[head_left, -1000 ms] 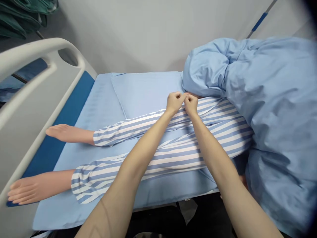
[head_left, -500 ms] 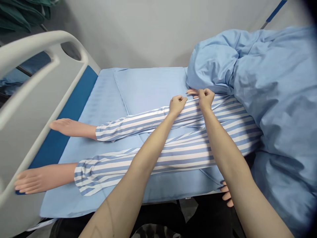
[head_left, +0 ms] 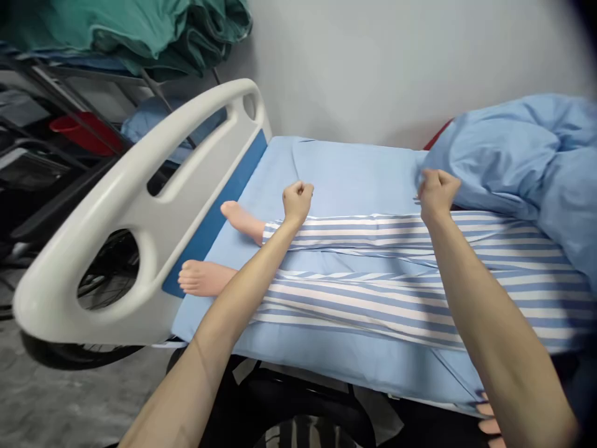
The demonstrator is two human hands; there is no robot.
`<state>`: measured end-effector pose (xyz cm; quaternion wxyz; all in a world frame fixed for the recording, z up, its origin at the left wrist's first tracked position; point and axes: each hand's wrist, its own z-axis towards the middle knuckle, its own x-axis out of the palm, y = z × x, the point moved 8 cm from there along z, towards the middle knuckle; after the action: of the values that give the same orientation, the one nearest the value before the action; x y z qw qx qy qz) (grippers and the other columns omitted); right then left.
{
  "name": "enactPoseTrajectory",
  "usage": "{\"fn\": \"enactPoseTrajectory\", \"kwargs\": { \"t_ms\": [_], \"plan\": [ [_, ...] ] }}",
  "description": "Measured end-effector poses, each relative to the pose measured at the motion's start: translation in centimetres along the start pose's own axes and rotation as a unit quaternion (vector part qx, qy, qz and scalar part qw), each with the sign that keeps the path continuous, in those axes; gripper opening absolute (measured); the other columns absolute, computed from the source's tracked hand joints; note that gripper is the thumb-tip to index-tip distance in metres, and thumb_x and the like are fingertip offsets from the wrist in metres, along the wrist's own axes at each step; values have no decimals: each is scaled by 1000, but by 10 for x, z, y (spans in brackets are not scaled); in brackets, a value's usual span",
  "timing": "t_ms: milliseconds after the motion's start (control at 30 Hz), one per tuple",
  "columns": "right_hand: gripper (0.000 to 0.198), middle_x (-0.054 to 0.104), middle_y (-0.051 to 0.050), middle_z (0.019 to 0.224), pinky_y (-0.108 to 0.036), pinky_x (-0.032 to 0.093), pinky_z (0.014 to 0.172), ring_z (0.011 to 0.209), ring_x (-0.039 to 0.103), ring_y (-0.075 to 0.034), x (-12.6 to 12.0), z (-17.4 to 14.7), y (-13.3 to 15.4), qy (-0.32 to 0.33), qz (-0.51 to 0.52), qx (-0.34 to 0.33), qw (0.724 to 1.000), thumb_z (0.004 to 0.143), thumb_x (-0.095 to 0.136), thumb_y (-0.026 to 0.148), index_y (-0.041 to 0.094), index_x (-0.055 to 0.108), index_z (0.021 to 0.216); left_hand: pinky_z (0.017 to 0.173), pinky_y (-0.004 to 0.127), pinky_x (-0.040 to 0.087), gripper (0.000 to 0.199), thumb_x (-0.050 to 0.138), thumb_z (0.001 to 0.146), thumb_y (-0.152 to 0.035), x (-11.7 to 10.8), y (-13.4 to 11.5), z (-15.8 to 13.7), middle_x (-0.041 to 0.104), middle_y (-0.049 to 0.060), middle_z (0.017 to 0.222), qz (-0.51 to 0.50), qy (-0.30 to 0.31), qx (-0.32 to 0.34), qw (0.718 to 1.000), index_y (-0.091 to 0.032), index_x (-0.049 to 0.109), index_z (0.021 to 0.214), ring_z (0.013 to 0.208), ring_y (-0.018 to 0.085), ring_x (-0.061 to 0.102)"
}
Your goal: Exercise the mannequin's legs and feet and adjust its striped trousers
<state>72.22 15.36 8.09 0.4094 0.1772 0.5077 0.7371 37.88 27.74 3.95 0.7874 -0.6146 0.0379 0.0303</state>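
A manikin's legs in blue-and-white striped trousers [head_left: 364, 298] lie stretched out on a bed with a light blue sheet [head_left: 354, 177]. Its bare feet, the near foot [head_left: 203, 278] and the far foot [head_left: 240, 218], point toward the footboard. My left hand [head_left: 297, 202] is a closed fist over the far shin, and no cloth shows gathered in it. Closer to the hips, my right hand [head_left: 438, 191] is also a fist, slightly blurred, beside the blue quilt [head_left: 508, 155]. It partly covers the manikin's far hand. Below my right forearm show the fingers of the manikin's near hand [head_left: 489, 420].
The white footboard [head_left: 135, 186] closes the bed's left end. Behind it stand a metal rack with green cloth [head_left: 153, 37] and a red basin [head_left: 86, 132]. A grey wall [head_left: 373, 68] runs along the far side. Part of a wheel [head_left: 112, 274] shows through the footboard's opening.
My view has turned left, bringing more of the footboard and rack into sight. My fists have moved apart, the left one travelling along the leg toward the ankle. Both remain closed.
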Motion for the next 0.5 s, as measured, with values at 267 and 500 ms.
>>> {"fn": "enactPoseTrajectory", "kwargs": {
  "t_ms": [267, 500],
  "plan": [
    [47, 24, 4, 54, -24, 27, 53, 52, 28, -7, 216, -110, 94, 186, 89, -39, 978, 90, 52, 36, 21, 26, 54, 56, 25, 25, 37, 56, 75, -17, -47, 66, -26, 25, -5, 51, 55, -28, -45, 997, -19, 30, 50, 53, 9, 26],
    [45, 21, 4, 53, -25, 26, 53, 54, 26, -9, 237, -169, 8, 194, 36, 72, 978, 85, 52, 36, 21, 23, 54, 57, 23, 30, 31, 56, 75, -15, -48, 60, -18, 30, -6, 51, 3, -18, -64, 998, -19, 37, 50, 54, 9, 31]
  ]
}}
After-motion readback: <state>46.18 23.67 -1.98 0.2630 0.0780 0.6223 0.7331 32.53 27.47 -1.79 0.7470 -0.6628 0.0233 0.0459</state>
